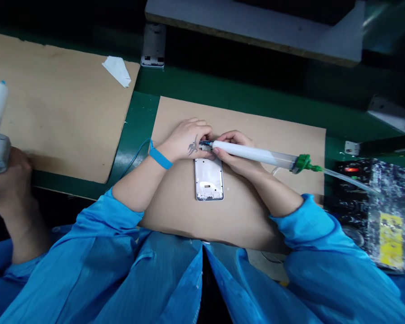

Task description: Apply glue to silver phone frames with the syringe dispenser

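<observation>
Head view, left to right: a co-worker's hand (10, 180) grips a tool; my left hand (185, 139), fingers pressed together, pins the flat metal phone frame (209, 180) on smooth brown cardboard (290, 135); my right hand (236, 155) clamps the white tubular glue syringe (256, 154), bare cardboard around.
</observation>
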A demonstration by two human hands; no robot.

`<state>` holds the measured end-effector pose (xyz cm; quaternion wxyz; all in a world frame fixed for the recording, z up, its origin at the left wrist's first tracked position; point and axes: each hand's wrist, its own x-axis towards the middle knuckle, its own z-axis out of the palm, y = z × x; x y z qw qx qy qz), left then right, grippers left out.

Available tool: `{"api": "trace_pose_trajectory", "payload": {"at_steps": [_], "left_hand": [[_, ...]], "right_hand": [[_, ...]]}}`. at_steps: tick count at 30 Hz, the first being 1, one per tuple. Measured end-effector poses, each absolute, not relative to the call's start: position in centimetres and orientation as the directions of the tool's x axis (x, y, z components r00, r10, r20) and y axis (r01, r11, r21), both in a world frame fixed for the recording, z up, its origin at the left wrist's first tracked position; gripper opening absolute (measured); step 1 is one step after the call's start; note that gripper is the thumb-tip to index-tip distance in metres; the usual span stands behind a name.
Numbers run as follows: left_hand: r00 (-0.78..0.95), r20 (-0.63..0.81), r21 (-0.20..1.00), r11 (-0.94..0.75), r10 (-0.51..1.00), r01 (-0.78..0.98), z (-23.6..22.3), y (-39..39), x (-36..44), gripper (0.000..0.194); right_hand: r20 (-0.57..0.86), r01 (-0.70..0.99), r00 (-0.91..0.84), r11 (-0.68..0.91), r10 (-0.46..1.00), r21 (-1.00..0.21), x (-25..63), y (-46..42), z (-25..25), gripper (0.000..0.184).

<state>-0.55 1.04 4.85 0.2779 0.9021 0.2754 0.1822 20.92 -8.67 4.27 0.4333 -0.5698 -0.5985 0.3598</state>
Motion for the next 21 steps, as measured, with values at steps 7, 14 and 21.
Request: {"api": "trace_pose_trajectory", "payload": {"at_steps": [7, 14, 21], "left_hand": [[0.779, 0.191, 0.615, -0.691, 0.597, 0.379, 4.71, 0.94, -0.35, 0.041], [0.778, 0.181, 0.615, -0.686, 0.602, 0.388, 5.07, 0.8, -0.32, 0.041], [0.779, 0.185, 0.617, -0.687, 0.6, 0.383, 4.91, 0.81, -0.36, 0.04]], "right_hand": [[0.079, 0.393, 0.024, 0.063, 0.997, -0.918, 20.82, -8.82, 4.7, 0.057], [0.087, 0.366, 0.031, 0.069, 0.996, -0.928, 20.89, -8.78, 4.59, 0.056], [0.086, 0.378, 0.029, 0.069, 0.996, -0.923, 21.1, -8.74, 4.56, 0.055]]}}
